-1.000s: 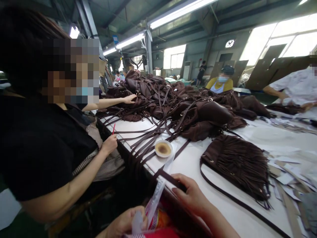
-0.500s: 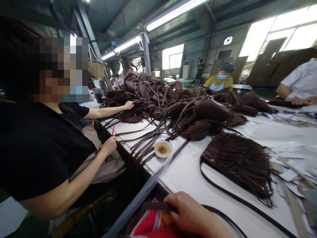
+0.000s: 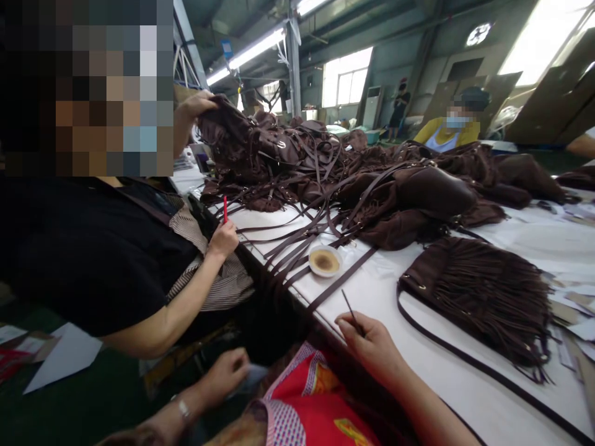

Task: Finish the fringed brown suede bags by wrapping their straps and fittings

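Note:
My right hand (image 3: 372, 344) is closed around a thin dark stick (image 3: 348, 305), its tip pointing up and left over the white tabletop's edge. Lower down, beside the red patterned apron (image 3: 307, 396), my left hand (image 3: 232, 370) has its fingers curled. A piece of translucent plastic (image 3: 253, 376) shows against those fingers; whether they grip it I cannot tell. Ahead of my right hand sits a small white bowl (image 3: 340, 263) of yellowish material with a dark brown centre. To the right lies a dark brown fringed bag (image 3: 478, 297) with its long strap (image 3: 465, 365).
A heap of brown bags (image 3: 316, 155) fills the far table, straps hanging over the near edge. At left, a co-worker in black (image 3: 116, 260) lifts a bag and holds a red pen-like tool (image 3: 225, 209). Another person (image 3: 453, 127) is across the table. Scraps (image 3: 576, 310) lie at right.
My right hand has let go of a dark brown edge and now holds the thin stick. My left hand has come into view. The plastic has left the tabletop. The co-worker has raised a bag.

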### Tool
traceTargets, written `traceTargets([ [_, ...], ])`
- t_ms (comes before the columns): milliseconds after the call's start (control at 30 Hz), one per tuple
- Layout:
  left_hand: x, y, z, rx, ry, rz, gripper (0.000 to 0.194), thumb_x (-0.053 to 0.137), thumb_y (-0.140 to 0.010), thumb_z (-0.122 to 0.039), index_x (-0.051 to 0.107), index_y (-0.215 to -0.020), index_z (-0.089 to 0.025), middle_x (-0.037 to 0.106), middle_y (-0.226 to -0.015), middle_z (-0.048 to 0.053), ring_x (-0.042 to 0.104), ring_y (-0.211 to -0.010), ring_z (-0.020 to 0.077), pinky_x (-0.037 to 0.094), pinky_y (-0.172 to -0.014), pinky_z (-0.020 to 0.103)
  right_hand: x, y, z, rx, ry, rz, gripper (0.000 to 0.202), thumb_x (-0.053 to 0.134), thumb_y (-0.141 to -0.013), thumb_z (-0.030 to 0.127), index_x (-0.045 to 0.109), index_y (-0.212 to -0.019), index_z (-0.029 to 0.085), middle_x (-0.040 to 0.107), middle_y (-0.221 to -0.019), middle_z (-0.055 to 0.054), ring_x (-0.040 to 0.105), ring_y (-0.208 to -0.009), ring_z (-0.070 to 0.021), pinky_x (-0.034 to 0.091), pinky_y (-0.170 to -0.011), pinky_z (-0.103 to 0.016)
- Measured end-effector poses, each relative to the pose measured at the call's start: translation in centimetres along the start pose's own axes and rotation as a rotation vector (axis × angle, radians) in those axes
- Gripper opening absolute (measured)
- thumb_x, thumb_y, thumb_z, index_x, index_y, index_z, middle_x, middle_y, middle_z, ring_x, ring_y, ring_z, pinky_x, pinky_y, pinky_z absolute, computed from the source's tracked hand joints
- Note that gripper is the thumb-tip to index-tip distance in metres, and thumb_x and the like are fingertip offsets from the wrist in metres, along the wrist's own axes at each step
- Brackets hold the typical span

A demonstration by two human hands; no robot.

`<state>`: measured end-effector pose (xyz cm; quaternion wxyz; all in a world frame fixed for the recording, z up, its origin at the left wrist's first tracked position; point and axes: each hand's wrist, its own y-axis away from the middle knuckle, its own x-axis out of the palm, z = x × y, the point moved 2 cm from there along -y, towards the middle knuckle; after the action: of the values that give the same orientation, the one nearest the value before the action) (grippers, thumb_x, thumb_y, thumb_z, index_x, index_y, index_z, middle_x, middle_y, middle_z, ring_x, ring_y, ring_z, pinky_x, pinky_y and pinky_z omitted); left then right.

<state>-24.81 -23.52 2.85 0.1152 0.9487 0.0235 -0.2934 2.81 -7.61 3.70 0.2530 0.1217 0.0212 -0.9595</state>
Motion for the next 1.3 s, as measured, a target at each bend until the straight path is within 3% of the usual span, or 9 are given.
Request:
traceTargets([
  [200,5.2,-12.0,-7.8,0.194,0.353,0.048,0.016,0.064,-0.075,-0.03,0.058,-0.074,-0.015,0.056,-0.065,-0.004,0.049,-0.06,0.0091,0.04,-0.057,0.021,-1.9,0.7,0.7,0.126,-0.209,-0.194,0.053,0.063,-0.082,0.058,0.065,-0.109,0.013,0.068,-0.078,-0.007,0.053,-0.053,-0.012,0.039,-0.049,-0.025],
  [400,7.4,-13.6,-11.5,0.162,0.604,0.123,0.022,0.065,-0.075,-0.032,0.049,-0.071,-0.017,0.051,-0.058,-0.006,0.045,-0.051,0.0073,0.036,-0.051,0.02,-2.1,1.9,-0.5,0.226,-0.388,-0.19,0.066,0.076,-0.073,0.051,0.057,-0.126,0.016,0.067,-0.105,-0.011,0.05,-0.049,-0.0066,0.033,-0.042,-0.021],
  [533,7.0,-14.3,-10.6,0.243,0.432,0.0,0.018,0.058,-0.082,-0.032,0.049,-0.073,-0.019,0.052,-0.059,-0.004,0.048,-0.052,0.0099,0.04,-0.053,0.022,-0.9,1.8,-0.6,0.303,-0.505,-0.132,0.066,0.084,-0.066,0.042,0.058,-0.12,0.016,0.054,-0.062,0.007,0.038,-0.041,-0.004,0.028,-0.039,-0.018],
  [633,6.1,-14.2,-9.6,0.449,0.076,-0.125,0.016,0.056,-0.086,-0.029,0.054,-0.075,-0.018,0.057,-0.07,0.0,0.052,-0.066,0.0128,0.043,-0.065,0.025,-1.1,1.9,0.1,0.306,-0.647,-0.134,0.068,0.083,-0.068,0.041,0.056,-0.126,0.021,0.044,-0.055,0.011,0.033,-0.037,-0.0034,0.024,-0.036,-0.017],
  [800,6.7,-13.3,-7.7,0.754,-0.283,0.254,0.014,0.061,-0.086,-0.03,0.06,-0.078,-0.018,0.061,-0.076,0.002,0.052,-0.067,0.0121,0.04,-0.062,0.022,-2.2,2.1,-0.3,0.379,-0.792,-0.226,0.041,0.085,-0.064,0.039,0.068,-0.094,0.016,0.046,-0.048,0.007,0.036,-0.037,-0.0047,0.028,-0.036,-0.017],
  [967,7.2,-13.8,-7.6,0.576,-0.263,0.333,0.015,0.064,-0.084,-0.025,0.06,-0.073,-0.015,0.057,-0.063,-0.003,0.046,-0.055,0.008,0.034,-0.05,0.018,-2.7,1.9,-1.4,0.369,-0.745,-0.302,0.051,0.087,-0.06,0.033,0.069,-0.105,0.019,0.068,-0.072,-0.003,0.048,-0.046,-0.0085,0.026,-0.036,-0.017],
  [1100,5.9,-15.1,-10.0,0.709,-0.314,0.67,0.009,0.069,-0.081,-0.023,0.065,-0.076,-0.017,0.062,-0.064,-0.003,0.052,-0.055,0.0087,0.038,-0.052,0.018,-3.1,1.9,-2.2,0.378,-0.615,-0.399,0.037,0.086,-0.063,0.042,0.067,-0.079,0.015,0.061,-0.062,-0.002,0.047,-0.046,-0.0085,0.03,-0.037,-0.018],
  [1167,4.5,-16.8,-11.7,0.816,-0.4,0.595,0.014,0.065,-0.087,-0.031,0.069,-0.084,-0.019,0.068,-0.075,0.001,0.06,-0.067,0.0125,0.045,-0.064,0.021,-3.2,2.0,-2.6,0.392,-0.591,-0.44,0.04,0.082,-0.067,0.048,0.061,-0.071,0.015,0.054,-0.054,0.002,0.038,-0.041,-0.0049,0.023,-0.034,-0.016],
  [1300,2.1,-22.7,-13.6,0.772,-0.728,0.055,0.047,0.07,-0.079,-0.053,0.069,-0.11,-0.018,0.053,-0.139,0.017,0.046,-0.128,0.0347,0.034,-0.107,0.049,-3.1,2.1,-2.8,0.404,-0.576,-0.504,0.046,0.081,-0.067,0.053,0.054,-0.069,0.016,0.05,-0.053,0.005,0.034,-0.039,-0.0033,0.02,-0.033,-0.014],
])
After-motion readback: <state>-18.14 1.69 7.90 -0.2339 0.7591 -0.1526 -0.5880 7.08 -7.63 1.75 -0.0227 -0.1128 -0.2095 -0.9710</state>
